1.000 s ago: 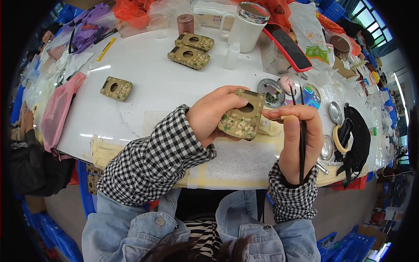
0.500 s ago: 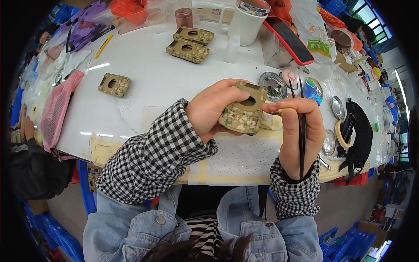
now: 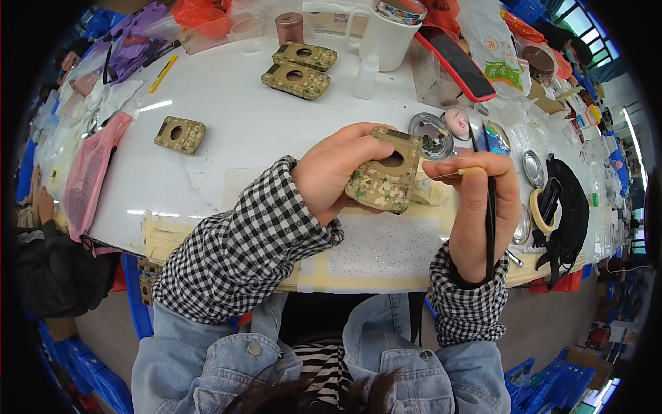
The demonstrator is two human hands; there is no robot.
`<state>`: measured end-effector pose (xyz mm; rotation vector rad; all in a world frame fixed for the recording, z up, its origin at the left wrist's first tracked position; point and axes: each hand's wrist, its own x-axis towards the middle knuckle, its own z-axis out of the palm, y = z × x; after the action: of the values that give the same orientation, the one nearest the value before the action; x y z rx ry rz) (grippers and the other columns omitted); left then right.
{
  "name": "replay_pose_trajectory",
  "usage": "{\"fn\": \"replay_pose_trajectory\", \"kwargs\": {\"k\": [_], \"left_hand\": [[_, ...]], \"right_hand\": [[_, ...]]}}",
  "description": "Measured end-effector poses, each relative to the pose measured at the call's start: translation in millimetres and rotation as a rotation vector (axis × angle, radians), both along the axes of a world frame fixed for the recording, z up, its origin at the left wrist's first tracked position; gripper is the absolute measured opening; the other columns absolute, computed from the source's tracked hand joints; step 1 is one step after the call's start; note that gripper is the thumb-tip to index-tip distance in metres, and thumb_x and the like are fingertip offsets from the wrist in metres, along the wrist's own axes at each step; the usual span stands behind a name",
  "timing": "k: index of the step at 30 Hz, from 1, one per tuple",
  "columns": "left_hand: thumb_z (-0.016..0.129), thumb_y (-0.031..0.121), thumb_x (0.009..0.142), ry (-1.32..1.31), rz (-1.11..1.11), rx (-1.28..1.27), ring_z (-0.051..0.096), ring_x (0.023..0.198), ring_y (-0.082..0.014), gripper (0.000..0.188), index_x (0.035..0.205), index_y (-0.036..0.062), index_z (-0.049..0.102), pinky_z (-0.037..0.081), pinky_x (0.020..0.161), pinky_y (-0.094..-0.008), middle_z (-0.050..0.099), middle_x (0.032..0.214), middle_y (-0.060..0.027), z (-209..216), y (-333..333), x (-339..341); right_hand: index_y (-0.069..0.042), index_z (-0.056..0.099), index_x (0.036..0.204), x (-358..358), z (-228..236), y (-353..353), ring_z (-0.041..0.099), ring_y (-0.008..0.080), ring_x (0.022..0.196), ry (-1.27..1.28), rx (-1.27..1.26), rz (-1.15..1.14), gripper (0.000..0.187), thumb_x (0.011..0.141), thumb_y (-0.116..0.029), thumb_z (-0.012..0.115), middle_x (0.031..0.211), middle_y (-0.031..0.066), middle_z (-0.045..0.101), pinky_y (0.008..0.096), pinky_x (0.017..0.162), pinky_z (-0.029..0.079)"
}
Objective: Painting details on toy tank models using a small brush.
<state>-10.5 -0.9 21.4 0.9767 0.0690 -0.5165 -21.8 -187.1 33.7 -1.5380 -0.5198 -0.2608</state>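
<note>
My left hand (image 3: 339, 165) is closed around a camouflage-patterned plastic shell (image 3: 378, 183), shaped like a toy tank hull with a round hole in its top. The thumb lies beside the hole. Just right of the shell, my right hand (image 3: 486, 207) pinches a thin needle-like tool (image 3: 441, 176) with a pale end between thumb and fingers. Its fine tip points toward the shell, a small gap apart. Black tweezers (image 3: 491, 234) also lie in my right hand, tips pointing away from me. Beyond it stands a round tin (image 3: 449, 145) with small dark green parts inside.
Similar camouflage shells (image 3: 181, 135) lie at the left and at the back (image 3: 296, 81). A white mug (image 3: 392, 43), a small translucent bottle (image 3: 367, 77) and a red-cased phone (image 3: 455, 63) stand behind. Left is a pink mesh basket (image 3: 96, 172); right, a black cloth item (image 3: 569, 214).
My right hand has shifted slightly right, away from the shell, taking the tweezers and needle-like tool along. My left hand and the shell stay nearly still.
</note>
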Motion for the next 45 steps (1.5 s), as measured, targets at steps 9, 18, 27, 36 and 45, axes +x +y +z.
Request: {"fn": "replay_pose_trajectory", "kwargs": {"k": [9,18,27,36,45], "left_hand": [[0.05,0.019,0.093,-0.177,0.17,0.035,0.065,0.092,-0.0268,0.047,0.134,0.0001,0.035,0.058,0.072,-0.0362,0.055,0.113,-0.0165,-4.0,8.6,7.8],[0.047,0.017,0.094,-0.182,0.353,0.176,0.064,0.098,-0.0245,0.041,0.131,0.0009,0.039,0.056,0.084,-0.0351,0.059,0.112,-0.0149,-5.2,12.7,15.7],[0.061,0.013,0.084,-0.204,0.448,0.042,0.065,0.088,-0.0199,0.053,0.129,0.0014,0.037,0.058,0.076,-0.0341,0.061,0.104,-0.0138,-19.2,8.6,21.0],[0.061,0.013,0.084,-0.203,0.42,0.025,0.065,0.09,-0.0218,0.048,0.124,0.0004,0.039,0.058,0.077,-0.0345,0.061,0.104,-0.0152,-15.2,7.7,18.9],[0.054,0.016,0.093,-0.135,0.276,-0.064,0.063,0.094,-0.0174,0.041,0.128,0.0034,0.036,0.056,0.077,-0.0311,0.058,0.109,-0.0103,0.9,15.4,7.7]], "right_hand": [[0.002,0.06,0.088,5.9,-20.5,-31.2,0.062,0.0227,0.075,-0.331,-0.549,-0.36,0.006,0.083,0.003,0.063,0.081,0.0128,0.063,0.0301,0.072,0.05],[0.003,0.057,0.112,3.2,-29.9,-36.4,0.061,0.0298,0.093,-0.376,-0.766,-0.335,0.037,0.09,-0.025,0.057,0.096,0.0186,0.063,0.0351,0.084,0.047],[0.004,0.055,0.112,-46.3,-27.1,-19.6,0.064,0.0232,0.096,0.107,-0.537,0.165,0.038,0.079,-0.005,0.073,0.099,0.016,0.065,0.0315,0.083,0.05],[0.006,0.059,0.092,-29.0,-48.9,-4.3,0.061,0.0105,0.079,0.502,-0.222,0.239,0.012,0.09,-0.005,0.061,0.086,0.0077,0.064,0.022,0.072,0.049],[0.006,0.06,0.091,-25.9,-58.5,-2.4,0.062,0.01,0.075,0.43,-0.288,0.237,0.012,0.089,-0.006,0.062,0.081,0.0074,0.065,0.0219,0.068,0.05]]}}
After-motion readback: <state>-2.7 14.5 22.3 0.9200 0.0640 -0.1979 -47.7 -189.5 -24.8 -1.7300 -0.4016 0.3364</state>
